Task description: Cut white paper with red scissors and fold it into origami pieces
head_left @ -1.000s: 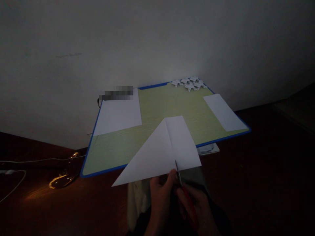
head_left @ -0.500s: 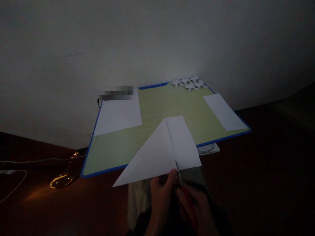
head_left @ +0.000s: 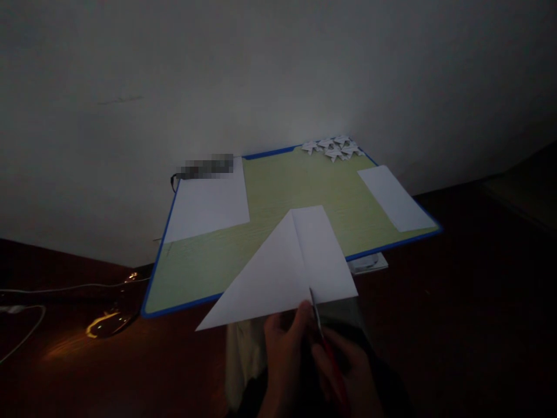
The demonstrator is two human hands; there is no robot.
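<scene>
A white sheet of paper [head_left: 265, 273], with one side folded over into a slanting edge, juts over the near edge of the table. My left hand [head_left: 285, 345] pinches its lower edge, thumb on top. Just right of that thumb, my right hand [head_left: 348, 360] is closed around red-handled scissors [head_left: 331, 354]. Their blades reach up into the paper's near edge, beside the crease that separates the folded part from the strip on the right. The lower part of the handles is dark and partly hidden by the fingers.
The light green table [head_left: 278, 180] has a blue rim. Several folded paper stars [head_left: 334, 148] lie at its back right corner. A paper strip [head_left: 397, 198] rests at the right, a larger white sheet [head_left: 209, 203] at the left. A lit lamp [head_left: 107, 322] and white cables are at the lower left.
The view has shifted very slightly. The scissors' blades appear a little lower at the paper's near edge, and both hands keep their hold.
</scene>
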